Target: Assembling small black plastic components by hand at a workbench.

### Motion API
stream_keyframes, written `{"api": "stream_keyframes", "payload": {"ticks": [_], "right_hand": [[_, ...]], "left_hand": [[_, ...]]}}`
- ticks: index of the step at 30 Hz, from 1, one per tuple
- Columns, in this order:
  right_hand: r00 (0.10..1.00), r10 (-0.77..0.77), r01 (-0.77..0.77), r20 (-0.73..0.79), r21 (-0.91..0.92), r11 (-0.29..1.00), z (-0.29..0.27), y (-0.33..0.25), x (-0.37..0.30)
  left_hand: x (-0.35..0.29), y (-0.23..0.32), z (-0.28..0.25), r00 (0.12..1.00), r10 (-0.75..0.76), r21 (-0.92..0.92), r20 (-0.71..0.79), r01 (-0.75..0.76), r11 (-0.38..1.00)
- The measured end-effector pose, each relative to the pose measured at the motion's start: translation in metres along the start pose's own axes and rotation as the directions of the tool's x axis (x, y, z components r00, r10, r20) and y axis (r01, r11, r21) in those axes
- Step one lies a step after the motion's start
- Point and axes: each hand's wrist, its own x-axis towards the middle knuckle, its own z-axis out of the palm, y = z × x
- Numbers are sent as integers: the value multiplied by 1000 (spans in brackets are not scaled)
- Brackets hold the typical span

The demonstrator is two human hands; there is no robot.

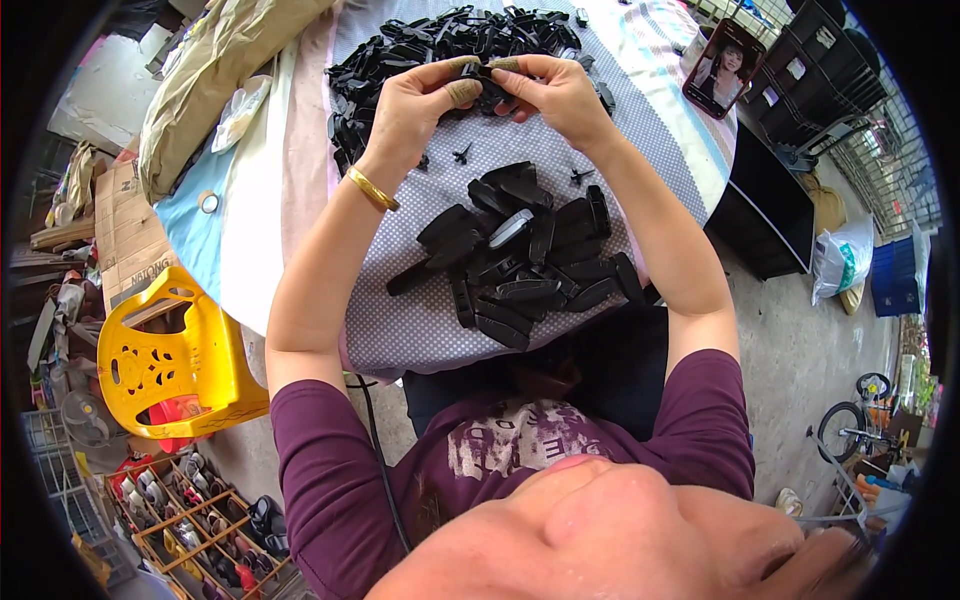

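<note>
Above the far part of the table, both hands meet at a small black plastic piece [484, 73], largely covered by the fingers. My left hand [418, 104] pinches it from the left, thumb and forefinger closed. From the other side, my right hand [562, 100] grips it between thumb and fingers. Tan wraps cover some fingertips. Just beyond the hands spreads a big heap of black plastic parts [375, 75]. Nearer my body lies a looser pile of larger black curved pieces [525, 283]. Two small black scraps, one left [462, 154] and one right [580, 176], rest between the piles.
A patterned cloth [390, 330] covers the table. At the far right a phone [724, 68] stands upright near black crates [815, 70]. Brown paper [215, 90] lies at the far left. A yellow plastic chair [180, 365] is at the left edge, a shoe rack [195, 520] below.
</note>
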Motion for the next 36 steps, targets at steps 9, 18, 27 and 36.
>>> {"api": "stream_keyframes", "payload": {"ticks": [9,18,27,36], "right_hand": [[912,-387,281,-133,-483,829,12,15,-1],[991,61,-19,115,-337,941,8,1,-4],[989,124,-109,84,-160,981,-11,-20,0],[966,-259,65,-16,-951,303,-23,23,12]], "left_hand": [[-5,-3,13,999,22,-185,-36,-28,982],[-5,9,4,989,127,-27,76,-125,992],[-5,21,1,989,72,208,128,-98,973],[-6,-1,32,961,128,697,244,-265,667]]}}
